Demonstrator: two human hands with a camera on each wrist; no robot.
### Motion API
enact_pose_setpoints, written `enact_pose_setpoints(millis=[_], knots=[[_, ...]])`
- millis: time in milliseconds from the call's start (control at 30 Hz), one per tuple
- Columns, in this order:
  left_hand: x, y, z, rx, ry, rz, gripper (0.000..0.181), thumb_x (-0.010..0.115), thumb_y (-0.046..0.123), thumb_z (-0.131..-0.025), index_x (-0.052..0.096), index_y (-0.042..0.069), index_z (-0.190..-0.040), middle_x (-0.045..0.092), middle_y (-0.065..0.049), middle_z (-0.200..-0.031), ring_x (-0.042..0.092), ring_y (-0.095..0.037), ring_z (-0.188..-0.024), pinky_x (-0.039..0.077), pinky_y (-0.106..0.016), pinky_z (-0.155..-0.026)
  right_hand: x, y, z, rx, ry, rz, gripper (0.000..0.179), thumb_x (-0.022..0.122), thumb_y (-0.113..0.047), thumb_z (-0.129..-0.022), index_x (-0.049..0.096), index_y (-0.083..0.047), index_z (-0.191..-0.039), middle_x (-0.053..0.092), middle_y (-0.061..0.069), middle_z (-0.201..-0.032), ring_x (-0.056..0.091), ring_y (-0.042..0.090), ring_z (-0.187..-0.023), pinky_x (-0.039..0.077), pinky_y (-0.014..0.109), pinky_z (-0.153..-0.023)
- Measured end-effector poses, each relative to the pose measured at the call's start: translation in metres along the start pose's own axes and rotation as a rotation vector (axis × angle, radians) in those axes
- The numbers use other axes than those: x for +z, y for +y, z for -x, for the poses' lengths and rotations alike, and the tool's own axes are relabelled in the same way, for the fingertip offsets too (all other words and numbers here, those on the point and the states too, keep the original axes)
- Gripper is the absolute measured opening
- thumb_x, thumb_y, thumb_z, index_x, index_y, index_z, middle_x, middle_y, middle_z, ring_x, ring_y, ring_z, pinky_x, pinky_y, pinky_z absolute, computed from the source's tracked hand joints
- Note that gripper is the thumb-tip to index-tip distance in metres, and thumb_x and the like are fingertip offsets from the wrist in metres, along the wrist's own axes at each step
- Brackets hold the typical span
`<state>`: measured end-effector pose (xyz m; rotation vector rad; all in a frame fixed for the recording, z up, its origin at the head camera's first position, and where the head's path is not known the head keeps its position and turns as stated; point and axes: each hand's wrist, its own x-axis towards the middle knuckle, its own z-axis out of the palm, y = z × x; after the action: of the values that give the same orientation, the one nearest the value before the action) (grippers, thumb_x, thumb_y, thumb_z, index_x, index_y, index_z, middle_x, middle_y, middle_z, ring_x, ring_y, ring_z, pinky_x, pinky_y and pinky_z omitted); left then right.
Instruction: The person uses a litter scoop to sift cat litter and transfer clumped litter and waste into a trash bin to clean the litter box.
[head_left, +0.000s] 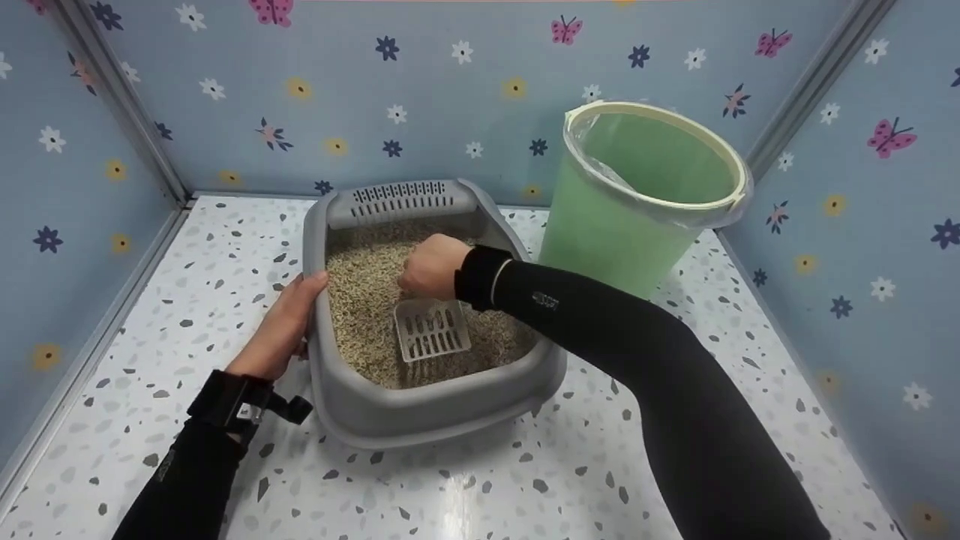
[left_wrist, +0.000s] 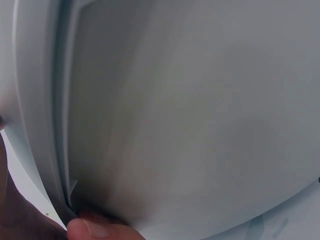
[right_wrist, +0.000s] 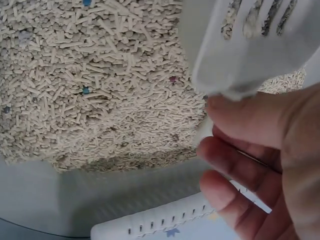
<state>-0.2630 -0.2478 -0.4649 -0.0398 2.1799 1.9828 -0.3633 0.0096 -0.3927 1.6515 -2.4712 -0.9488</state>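
A grey litter box (head_left: pixel 442 416) full of pale pellet litter (head_left: pixel 364 292) stands on the floor. My left hand (head_left: pixel 281 322) grips its left rim, the thumb on top; in the left wrist view, fingertips (left_wrist: pixel 102 231) show against the outer wall (left_wrist: pixel 195 120). Over the litter, my right hand (head_left: pixel 435 266) holds a slotted light-coloured litter scoop (head_left: pixel 433 328), its blade toward me. Litter shows through the slots, and some grains fall below the blade's front edge. Seen from the right wrist, the fingers (right_wrist: pixel 225 192) are curled and the scoop's handle is mostly hidden.
A green bin (head_left: pixel 611 232) with a clear plastic liner stands behind the litter box to the right. Flower-patterned blue walls (head_left: pixel 435 75) enclose the back and both sides. The speckled white floor (head_left: pixel 540 465) extends around the box.
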Motion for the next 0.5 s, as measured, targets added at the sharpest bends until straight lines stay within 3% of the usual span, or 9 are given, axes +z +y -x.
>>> enact_pose_setpoints(millis=[200, 300, 400, 433, 500], knots=[[0.0, 0.0, -0.001, 0.015, -0.003, -0.001, 0.056, 0.049, 0.069, -0.11, 0.047, 0.017, -0.129, 0.048, -0.004, -0.089, 0.047, -0.016, -0.065, 0.04, -0.029, -0.05, 0.004, 0.004, 0.004, 0.034, -0.048, -0.035, 0.035, 0.064, -0.017, -0.113, 0.056, -0.018, -0.079, 0.053, 0.001, -0.074, 0.038, 0.016, -0.063, 0.04, 0.036, -0.061], [0.0, 0.0, -0.001, 0.006, 0.0, -0.02, 0.061, 0.048, 0.072, -0.109, 0.046, 0.016, -0.132, 0.048, -0.007, -0.096, 0.051, -0.018, -0.071, 0.044, -0.03, -0.053, 0.004, 0.006, 0.008, 0.036, -0.067, -0.048, 0.03, 0.071, -0.019, -0.109, 0.064, -0.017, -0.081, 0.06, 0.002, -0.082, 0.048, 0.017, -0.068, 0.049, 0.036, -0.063], [0.0, 0.0, 0.001, 0.007, -0.003, -0.024, 0.064, 0.048, 0.073, -0.109, 0.045, 0.014, -0.134, 0.049, -0.008, -0.097, 0.052, -0.019, -0.072, 0.045, -0.03, -0.054, 0.0, 0.012, 0.015, 0.024, -0.058, -0.063, 0.015, 0.076, -0.025, -0.107, 0.078, -0.016, -0.094, 0.07, 0.007, -0.107, 0.064, 0.023, -0.089, 0.061, 0.042, -0.077], [0.0, 0.0, 0.001, 0.01, -0.006, -0.022, 0.064, 0.048, 0.073, -0.109, 0.045, 0.014, -0.134, 0.049, -0.008, -0.096, 0.052, -0.019, -0.07, 0.044, -0.03, -0.053, -0.003, 0.015, 0.019, 0.019, -0.06, -0.085, 0.012, 0.079, -0.027, -0.105, 0.08, -0.016, -0.102, 0.069, 0.009, -0.118, 0.065, 0.026, -0.099, 0.061, 0.044, -0.085], [-0.002, -0.001, 0.001, 0.016, -0.011, -0.019, 0.06, 0.047, 0.072, -0.11, 0.045, 0.016, -0.133, 0.049, -0.006, -0.092, 0.049, -0.017, -0.066, 0.042, -0.029, -0.052, -0.011, 0.022, 0.025, 0.014, -0.06, -0.156, 0.014, 0.079, -0.027, -0.103, 0.08, -0.013, -0.108, 0.066, 0.012, -0.122, 0.063, 0.03, -0.107, 0.059, 0.047, -0.09]])
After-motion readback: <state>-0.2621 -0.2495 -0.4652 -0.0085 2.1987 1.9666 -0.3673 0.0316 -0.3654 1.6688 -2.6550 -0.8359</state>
